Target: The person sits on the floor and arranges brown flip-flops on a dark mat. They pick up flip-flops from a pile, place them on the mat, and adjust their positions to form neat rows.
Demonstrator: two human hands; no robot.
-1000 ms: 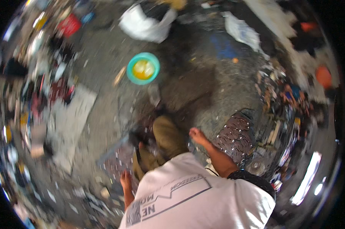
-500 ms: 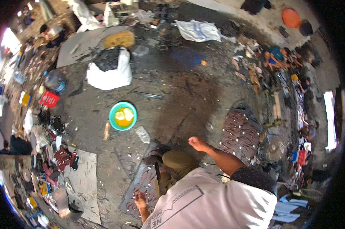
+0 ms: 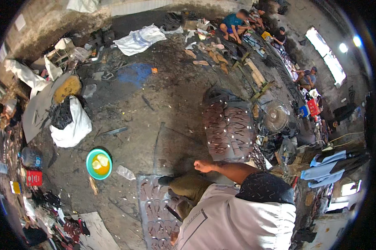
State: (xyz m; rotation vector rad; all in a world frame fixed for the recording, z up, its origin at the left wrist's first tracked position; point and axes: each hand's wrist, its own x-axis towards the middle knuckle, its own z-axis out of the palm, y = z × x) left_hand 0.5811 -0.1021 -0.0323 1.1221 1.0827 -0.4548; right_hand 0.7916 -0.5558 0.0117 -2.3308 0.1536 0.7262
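My right hand [image 3: 203, 166] is held out over the floor with its fingers curled closed; nothing shows in it. Just beyond it lies a dark mat [image 3: 234, 157] covered with rows of brown sandal pieces [image 3: 227, 129], marked by small white spots. Only a bit of my left hand [image 3: 174, 238] shows beside my shirt, and its fingers are hidden. It is nearest to a grey sheet [image 3: 143, 200] bearing rows of brown sandal-shaped pieces [image 3: 154, 208]. My legs cover part of that sheet's right side.
To the left stand a turquoise basin [image 3: 88, 164] of yellow liquid with pale lumps, and a white sack [image 3: 77, 129]. A fan-like round object [image 3: 276, 116] sits right of the mat. Several people, including a person in teal [image 3: 234, 23], sit farther off among scattered materials.
My view has swung to the right, so the basin and sack appear farther left. My right hand stays out in front, while my left hand has become mostly hidden beside my body.
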